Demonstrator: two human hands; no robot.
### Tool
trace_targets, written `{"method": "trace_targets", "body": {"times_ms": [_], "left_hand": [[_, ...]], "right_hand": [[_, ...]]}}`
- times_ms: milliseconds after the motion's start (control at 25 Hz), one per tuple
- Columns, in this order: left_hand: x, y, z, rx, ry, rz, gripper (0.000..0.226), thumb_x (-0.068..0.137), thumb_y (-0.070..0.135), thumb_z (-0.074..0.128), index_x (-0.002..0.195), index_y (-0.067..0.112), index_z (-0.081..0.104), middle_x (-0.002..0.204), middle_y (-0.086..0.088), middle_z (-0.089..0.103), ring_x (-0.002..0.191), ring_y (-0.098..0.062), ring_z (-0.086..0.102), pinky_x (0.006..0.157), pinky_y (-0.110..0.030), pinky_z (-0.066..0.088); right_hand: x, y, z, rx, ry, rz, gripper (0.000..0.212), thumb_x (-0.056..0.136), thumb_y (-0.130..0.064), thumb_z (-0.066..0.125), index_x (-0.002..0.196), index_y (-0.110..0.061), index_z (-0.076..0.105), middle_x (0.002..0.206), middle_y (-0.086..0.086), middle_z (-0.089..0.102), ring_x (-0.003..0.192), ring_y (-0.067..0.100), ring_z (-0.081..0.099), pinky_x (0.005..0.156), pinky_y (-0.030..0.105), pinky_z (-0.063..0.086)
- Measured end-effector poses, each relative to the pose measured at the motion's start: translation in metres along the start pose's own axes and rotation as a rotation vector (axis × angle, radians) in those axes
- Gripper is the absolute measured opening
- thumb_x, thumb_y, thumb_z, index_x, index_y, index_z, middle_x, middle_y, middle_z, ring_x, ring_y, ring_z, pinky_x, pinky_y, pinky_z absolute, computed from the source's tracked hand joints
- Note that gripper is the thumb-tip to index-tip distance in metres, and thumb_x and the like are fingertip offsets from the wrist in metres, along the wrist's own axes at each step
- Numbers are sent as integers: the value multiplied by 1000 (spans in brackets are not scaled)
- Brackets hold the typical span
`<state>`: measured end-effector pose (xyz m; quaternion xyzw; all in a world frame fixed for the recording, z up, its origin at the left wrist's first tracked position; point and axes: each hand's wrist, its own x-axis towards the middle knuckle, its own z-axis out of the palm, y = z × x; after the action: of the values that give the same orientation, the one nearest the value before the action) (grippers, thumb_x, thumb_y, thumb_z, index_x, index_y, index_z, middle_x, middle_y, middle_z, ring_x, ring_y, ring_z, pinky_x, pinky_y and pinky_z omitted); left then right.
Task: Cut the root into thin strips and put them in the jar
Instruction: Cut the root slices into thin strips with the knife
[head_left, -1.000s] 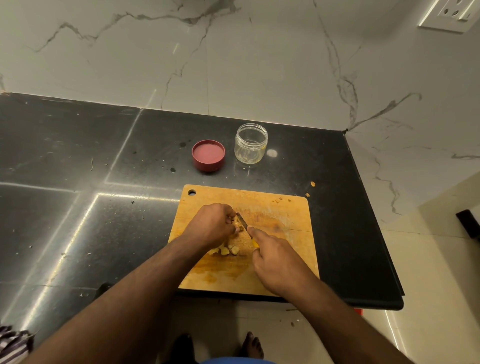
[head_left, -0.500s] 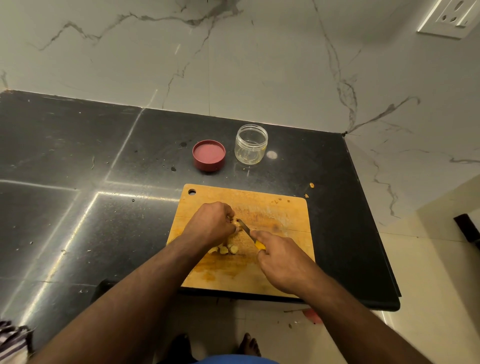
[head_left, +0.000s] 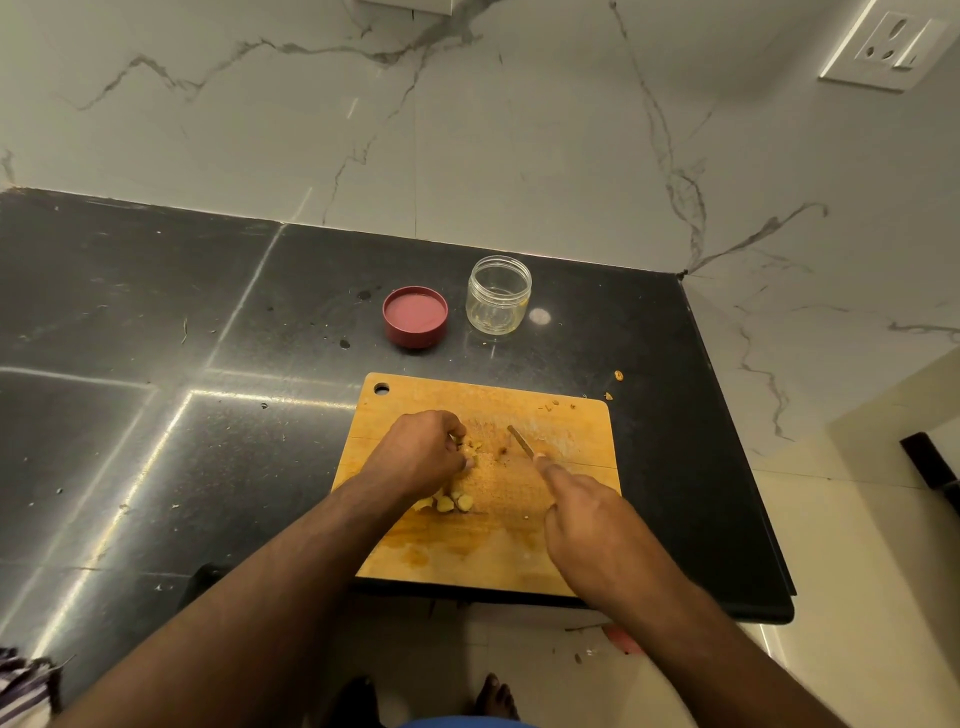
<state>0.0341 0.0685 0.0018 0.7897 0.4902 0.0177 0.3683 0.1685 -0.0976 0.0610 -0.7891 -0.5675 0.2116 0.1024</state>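
A wooden cutting board (head_left: 561, 415) lies at the counter's front edge. My left hand (head_left: 418, 451) is curled over pale root pieces (head_left: 474, 446) on the board, fingertips pinching them. More cut chunks of root (head_left: 453, 502) lie just below that hand. My right hand (head_left: 582, 512) grips a small knife (head_left: 521, 440), forefinger laid along its back, the blade pointing up-left and apart from the root. A clear open jar (head_left: 497, 295) stands behind the board; I cannot tell what is in it.
A red lid (head_left: 415, 316) lies upside down left of the jar. The black counter (head_left: 156, 364) stretches left; its right edge drops to a tiled floor (head_left: 857, 571). Small scraps (head_left: 617, 375) lie near the board's far right corner. Marble wall behind.
My right hand has drawn the knife to the right, away from the root and my left fingers. My left hand stays on the pieces.
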Motion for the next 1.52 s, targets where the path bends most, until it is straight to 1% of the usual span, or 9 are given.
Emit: {"method": "trace_targets", "body": {"times_ms": [80,200,360,520,720,880,1040,1280,1520], "left_hand": [[0,0,0,-18,-2,-5,45,89,26,75,132,21,61,100,8,64,83,-8,60,59,-20,46],[0,-1,0,-23,3,-12,43,88,26,76,129,22,61,95,9,63,82,-8,61,58,-20,44],[1,-4,-5,4,1,-25,45,87,28,76,129,22,61,93,11,62,83,-7,59,59,-21,44],[-1,-3,-8,23,-6,-16,49,89,31,75,134,21,59,96,10,62,84,-7,58,58,-20,42],[-2,-2,-10,29,-26,7,53,88,34,76,137,23,57,101,8,62,85,-7,56,58,-19,40],[-2,-5,-10,38,-15,77,40,98,23,63,136,30,59,130,0,58,105,-12,56,76,-21,46],[-4,-5,-9,132,-3,125,47,99,2,48,134,31,62,137,-1,52,122,-20,52,91,-24,46],[-2,-4,-6,134,49,99,41,98,3,56,128,29,66,126,1,57,100,-10,52,76,-19,46],[-4,-3,-5,96,82,79,24,96,21,66,119,26,69,116,2,60,98,-12,58,79,-27,56]], "right_hand": [[-1,3,0,84,-12,-9,52,102,-21,39,152,-33,30,127,-3,57,87,-1,50,69,8,41],[0,1,10,154,-79,-30,51,103,-23,41,151,-36,32,128,-5,57,81,-2,45,59,7,33],[4,8,21,172,-94,-30,51,102,-23,41,151,-37,31,127,-6,56,93,2,50,69,11,36],[-1,20,21,175,82,18,55,103,-25,41,153,-37,23,135,-8,50,104,2,51,86,19,46],[-11,28,26,207,-34,-49,50,102,-25,43,149,-41,35,136,-12,51,101,-3,50,73,4,36],[-15,48,20,183,97,92,52,102,-24,42,151,-38,32,119,-10,54,90,2,55,76,17,49],[-13,39,25,234,141,47,54,102,-24,43,152,-38,28,127,-9,52,99,1,53,85,22,49],[14,28,32,210,19,-35,53,103,-22,42,152,-39,29,145,-6,46,125,9,47,103,24,39],[18,44,24,237,166,75,53,102,-20,42,153,-33,30,139,-2,51,112,11,54,92,22,43]]}}
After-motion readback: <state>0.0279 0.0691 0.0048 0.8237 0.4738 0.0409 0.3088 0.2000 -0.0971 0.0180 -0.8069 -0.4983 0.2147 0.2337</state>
